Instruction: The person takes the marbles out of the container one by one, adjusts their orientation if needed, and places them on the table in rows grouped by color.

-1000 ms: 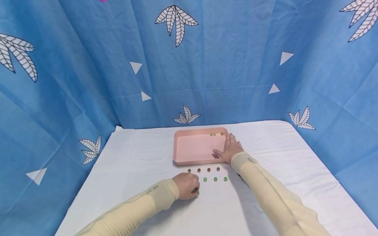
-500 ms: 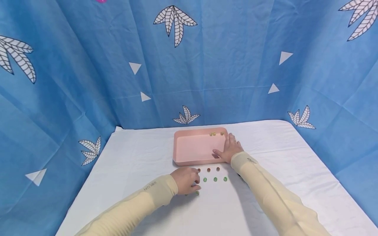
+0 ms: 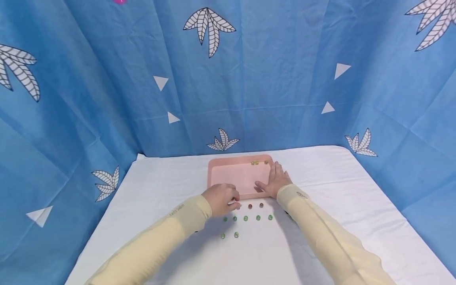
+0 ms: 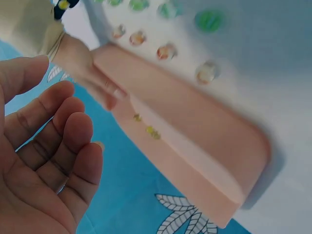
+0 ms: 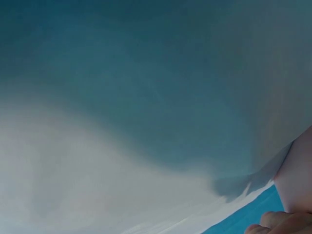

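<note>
My left hand hovers over the front left edge of the pink tray. In the left wrist view its fingers are loosely bent, with the thumb apart and nothing between them. My right hand rests on the tray's right end, thumb over the inside and fingers laid along the rim. Several yellow glass beads lie inside at the back right. In front of the tray is a row of reddish and clear beads. Nearer me are a row of green beads and two more green beads.
A white cloth covers the table. Blue curtains with white leaf prints stand behind it and on both sides. The right wrist view holds mostly blurred cloth, with some fingers at the lower right corner.
My left hand has left the nearest green beads and moved forward to the tray's front edge, uncovering green beads on the cloth. The right hand has stayed on the tray.
</note>
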The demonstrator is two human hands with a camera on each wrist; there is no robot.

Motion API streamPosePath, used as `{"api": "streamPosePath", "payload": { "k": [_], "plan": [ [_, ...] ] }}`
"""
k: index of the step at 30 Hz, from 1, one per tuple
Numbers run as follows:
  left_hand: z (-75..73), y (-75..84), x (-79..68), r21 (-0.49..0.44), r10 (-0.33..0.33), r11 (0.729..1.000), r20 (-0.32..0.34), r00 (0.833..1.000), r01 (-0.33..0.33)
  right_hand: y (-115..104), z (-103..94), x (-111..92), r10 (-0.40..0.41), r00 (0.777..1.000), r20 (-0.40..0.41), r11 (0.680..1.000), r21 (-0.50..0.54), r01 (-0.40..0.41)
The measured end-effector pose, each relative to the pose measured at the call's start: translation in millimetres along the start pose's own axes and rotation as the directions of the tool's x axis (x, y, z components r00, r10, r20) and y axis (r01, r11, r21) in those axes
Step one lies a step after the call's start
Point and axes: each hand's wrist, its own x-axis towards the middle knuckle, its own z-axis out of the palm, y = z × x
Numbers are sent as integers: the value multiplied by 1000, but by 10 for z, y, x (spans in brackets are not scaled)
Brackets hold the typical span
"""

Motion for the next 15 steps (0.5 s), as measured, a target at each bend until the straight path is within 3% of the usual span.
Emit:
{"api": "streamPosePath", "payload": {
  "k": [7,15],
  "plan": [
    [-158,-63,209,-7,-36,999,-21,999,36,21,46,24,-2,999,-35,1000,14,3],
    [-208,-107,452,-53,-70,996,-27,997,69,8,38,13,-6,999,-52,1000,4,6]
  ]
}}
